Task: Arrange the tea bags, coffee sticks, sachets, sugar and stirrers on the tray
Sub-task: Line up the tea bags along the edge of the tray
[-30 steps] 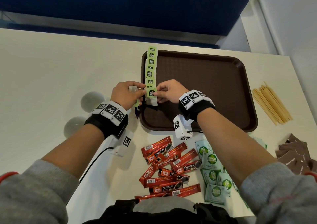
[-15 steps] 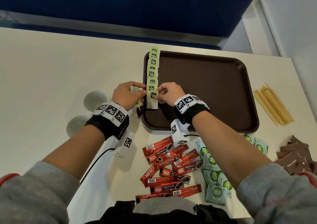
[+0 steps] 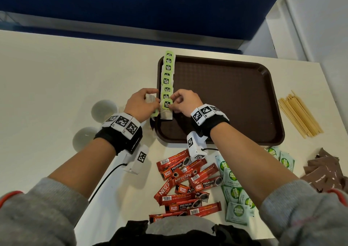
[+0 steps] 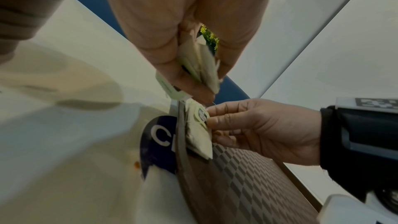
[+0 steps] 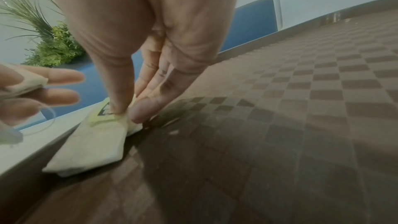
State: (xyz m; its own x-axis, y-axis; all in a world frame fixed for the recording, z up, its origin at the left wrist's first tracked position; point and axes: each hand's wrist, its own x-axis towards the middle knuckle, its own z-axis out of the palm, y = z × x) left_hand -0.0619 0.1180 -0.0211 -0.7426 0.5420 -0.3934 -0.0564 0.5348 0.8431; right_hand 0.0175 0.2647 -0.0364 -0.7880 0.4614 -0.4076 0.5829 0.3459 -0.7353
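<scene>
Coffee sticks (image 3: 185,181): loose heap on table, nearest, untouched.
Right hand (image 3: 183,102): pinches tag of tea bag (image 3: 166,112), at tray (image 3: 244,132) left edge.
Left hand (image 3: 141,104): grips spare tea bags (image 4: 202,64).
Tea bag row (image 3: 167,76): overlapping, runs far. Advice: overlap evenly, tag flat, aligned.

Left hand (image 3: 140,105) covers most of the spare tea bags (image 4: 202,64) it holds; count unreadable. Right forearm hides part of the green sachets (image 3: 233,189). Brown sugar packets (image 3: 323,172) cut off at right edge. Sticker (image 4: 157,142) under tray (image 3: 226,99) half hidden.
</scene>
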